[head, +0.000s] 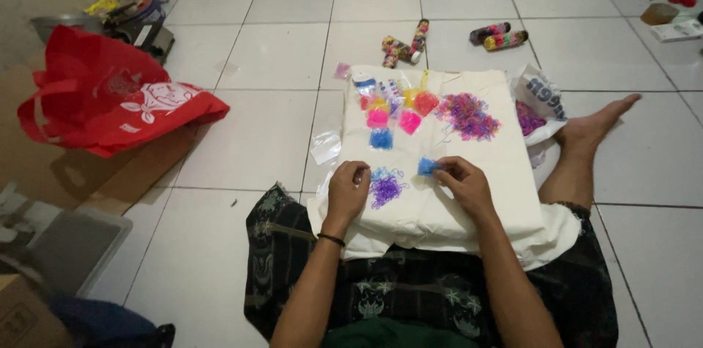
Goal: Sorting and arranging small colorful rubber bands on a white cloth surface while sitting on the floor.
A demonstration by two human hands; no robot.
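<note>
I sit on a tiled floor with a white cloth (483, 194) spread over my lap. My right hand (463, 183) pinches a small clear packet of blue rubber bands (427, 166). My left hand (348, 188) has its fingertips closed on something tiny that I cannot make out, beside a loose pile of purple bands (385, 188). Farther up the cloth lie small packets of pink (410, 122), blue (381, 139), orange (426, 103) and yellow bands, and a larger heap of mixed pink and purple bands (469, 116).
A red bag (110, 95) lies on the floor at the left. A white plastic bag of purple bands (538, 103) sits by my bare foot (597, 125). Rolled colourful tubes (498, 37) and scattered toys lie farther out. A grey lid (66, 245) and cardboard box are lower left.
</note>
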